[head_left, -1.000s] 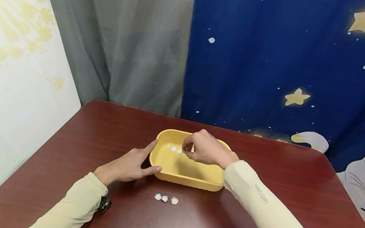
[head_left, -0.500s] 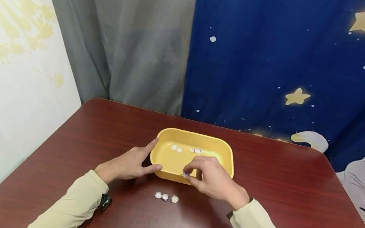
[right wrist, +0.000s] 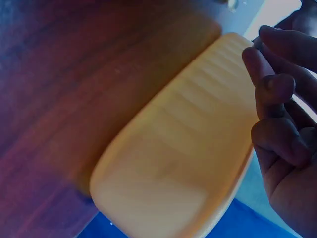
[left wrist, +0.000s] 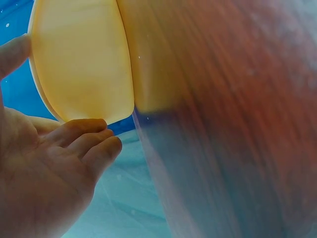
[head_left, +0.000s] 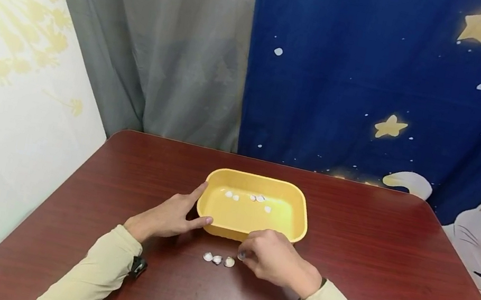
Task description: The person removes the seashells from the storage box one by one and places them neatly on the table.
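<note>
A yellow plastic basin (head_left: 249, 235) stands on the table, several small white shells (head_left: 267, 209) scattered over its floor. At its left end my left hand (head_left: 170, 217) rests with fingers spread, thumb and a finger touching the rim; in the left wrist view its other fingers (left wrist: 94, 144) lie loosely bent by the outer wall. In front of the basin, my right hand (head_left: 274, 258) pinches a small shell (head_left: 241, 255) between thumb and fingertips. Just left of that shell, three shells (head_left: 217, 259) lie in a short row on the table.
The dark red wooden table (head_left: 161, 163) reaches back to a grey curtain (head_left: 189, 55) and a blue curtain (head_left: 330, 80) with stars and a cat. A white patterned panel (head_left: 12, 104) stands along the left side.
My right hand has moved from inside the basin over its front rim towards me, carrying the shell, and the shells it covered now show. The left hand has stayed in place.
</note>
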The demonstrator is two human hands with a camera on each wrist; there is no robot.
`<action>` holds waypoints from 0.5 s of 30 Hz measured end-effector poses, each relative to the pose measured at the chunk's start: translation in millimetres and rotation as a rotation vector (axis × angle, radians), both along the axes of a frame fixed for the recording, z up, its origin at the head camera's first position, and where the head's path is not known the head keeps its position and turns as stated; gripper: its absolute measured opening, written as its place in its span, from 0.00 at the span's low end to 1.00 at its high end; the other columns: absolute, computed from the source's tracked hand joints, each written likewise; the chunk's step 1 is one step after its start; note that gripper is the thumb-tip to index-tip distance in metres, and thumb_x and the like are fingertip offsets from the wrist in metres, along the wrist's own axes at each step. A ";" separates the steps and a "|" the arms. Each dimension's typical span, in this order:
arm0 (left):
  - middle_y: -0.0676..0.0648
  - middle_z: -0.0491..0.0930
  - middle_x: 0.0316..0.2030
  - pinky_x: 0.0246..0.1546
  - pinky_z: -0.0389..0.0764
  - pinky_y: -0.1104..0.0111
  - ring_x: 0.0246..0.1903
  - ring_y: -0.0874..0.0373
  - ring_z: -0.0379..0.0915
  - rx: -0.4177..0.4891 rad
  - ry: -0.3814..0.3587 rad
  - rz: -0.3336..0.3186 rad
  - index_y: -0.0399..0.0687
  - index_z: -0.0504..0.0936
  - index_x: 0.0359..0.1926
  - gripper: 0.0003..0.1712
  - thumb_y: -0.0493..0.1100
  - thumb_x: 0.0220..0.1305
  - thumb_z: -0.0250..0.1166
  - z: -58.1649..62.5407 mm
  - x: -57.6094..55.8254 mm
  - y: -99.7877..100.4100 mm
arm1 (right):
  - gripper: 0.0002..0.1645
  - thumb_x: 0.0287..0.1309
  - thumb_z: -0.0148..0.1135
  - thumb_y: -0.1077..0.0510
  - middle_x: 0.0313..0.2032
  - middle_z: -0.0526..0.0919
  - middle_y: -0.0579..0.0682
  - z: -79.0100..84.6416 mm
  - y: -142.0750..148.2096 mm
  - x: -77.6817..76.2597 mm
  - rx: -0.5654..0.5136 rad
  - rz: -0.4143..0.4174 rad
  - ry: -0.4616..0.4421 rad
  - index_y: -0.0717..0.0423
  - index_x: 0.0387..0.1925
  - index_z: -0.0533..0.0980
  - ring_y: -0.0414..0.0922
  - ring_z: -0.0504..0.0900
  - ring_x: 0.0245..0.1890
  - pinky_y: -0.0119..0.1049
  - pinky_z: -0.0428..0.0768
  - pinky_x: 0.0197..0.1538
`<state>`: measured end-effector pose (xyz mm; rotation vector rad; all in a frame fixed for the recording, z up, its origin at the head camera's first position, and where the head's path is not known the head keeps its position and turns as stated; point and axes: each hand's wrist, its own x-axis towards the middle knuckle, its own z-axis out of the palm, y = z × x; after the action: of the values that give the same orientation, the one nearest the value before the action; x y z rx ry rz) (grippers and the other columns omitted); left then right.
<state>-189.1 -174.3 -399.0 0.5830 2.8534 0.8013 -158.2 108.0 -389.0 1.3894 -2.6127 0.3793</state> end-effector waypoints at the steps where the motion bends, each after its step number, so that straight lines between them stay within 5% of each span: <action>1: 0.37 0.66 0.72 0.67 0.73 0.50 0.68 0.46 0.71 0.001 0.001 -0.002 0.48 0.41 0.81 0.59 0.70 0.65 0.60 -0.2 -0.2 -0.1 | 0.07 0.49 0.74 0.61 0.27 0.85 0.37 -1.6 -0.7 0.3 0.024 -0.006 0.009 0.45 0.30 0.87 0.32 0.83 0.30 0.27 0.80 0.34; 15: 0.38 0.66 0.72 0.67 0.73 0.50 0.68 0.47 0.71 -0.004 -0.002 0.008 0.49 0.40 0.81 0.59 0.71 0.65 0.59 -2.4 0.9 -0.1 | 0.10 0.47 0.77 0.56 0.20 0.76 0.36 -16.5 -6.5 4.0 0.132 -0.038 0.124 0.43 0.20 0.81 0.33 0.75 0.21 0.31 0.72 0.23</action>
<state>-188.2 -174.4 -401.4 0.5711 2.8567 0.7970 -154.2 101.5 -405.5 1.3524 -2.5986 0.1131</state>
